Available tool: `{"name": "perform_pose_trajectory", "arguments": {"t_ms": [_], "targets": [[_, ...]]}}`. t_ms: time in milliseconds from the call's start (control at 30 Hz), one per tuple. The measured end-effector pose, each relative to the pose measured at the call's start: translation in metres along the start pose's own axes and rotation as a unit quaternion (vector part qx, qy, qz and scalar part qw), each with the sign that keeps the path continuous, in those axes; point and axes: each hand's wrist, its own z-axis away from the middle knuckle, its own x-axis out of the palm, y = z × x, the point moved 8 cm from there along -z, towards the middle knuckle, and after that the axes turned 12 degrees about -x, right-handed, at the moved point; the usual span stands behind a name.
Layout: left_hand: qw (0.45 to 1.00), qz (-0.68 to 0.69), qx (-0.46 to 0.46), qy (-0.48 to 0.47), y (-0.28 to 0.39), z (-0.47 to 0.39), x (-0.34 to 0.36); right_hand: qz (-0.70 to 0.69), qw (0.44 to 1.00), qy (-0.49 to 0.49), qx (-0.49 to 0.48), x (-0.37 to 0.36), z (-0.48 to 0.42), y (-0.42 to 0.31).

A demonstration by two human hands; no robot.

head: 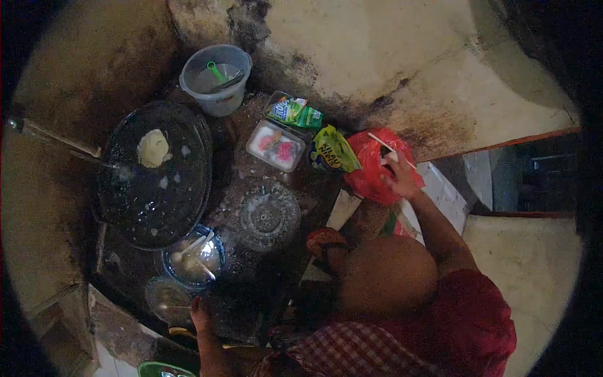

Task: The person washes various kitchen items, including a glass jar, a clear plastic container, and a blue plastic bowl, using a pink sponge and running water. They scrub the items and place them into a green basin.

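Observation:
My right hand (403,178) is at the mouth of a red plastic bag (367,181), with a thin pale stick (379,141) lying across its fingers. Something whitish shows at the bag's dark opening, too small to name. At the lower left, my left hand (201,315) is beside a clear shallow dish (166,298); its fingers are dark and hard to make out. Just above it stands a bowl (221,249) with a blue rim. The bowl holds liquid, several pale round pieces (191,264) and two sticks (206,269).
Left is a wide dark pan (155,188) with a pale flat piece (153,148) and a long-handled utensil (61,138). Behind stand a clear tub (216,99) with a green-handled utensil, soap packs (293,110), a pink-and-white tray (276,145), and a yellow-green pouch (332,150). A ridged clear disc (270,216) lies centrally.

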Motion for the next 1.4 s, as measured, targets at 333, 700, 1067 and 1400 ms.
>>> {"name": "perform_pose_trajectory", "arguments": {"t_ms": [333,700,1067,1400], "targets": [[0.822,0.413,-0.377,-0.105,-0.077,0.007,0.05,-0.135,0.985,0.044,0.094,0.009,0.026,0.017],[0.824,0.389,-0.403,-0.091,-0.105,0.014,0.064,-0.135,0.991,-0.002,0.002,0.041,0.016,-0.015],[0.773,0.463,-0.418,-0.117,-0.059,0.004,0.052,0.147,0.984,-0.039,0.091,0.026,0.039,0.011],[0.829,0.358,-0.406,-0.137,-0.046,-0.004,0.046,-0.067,0.971,-0.208,0.1,0.05,0.071,0.073]]}}
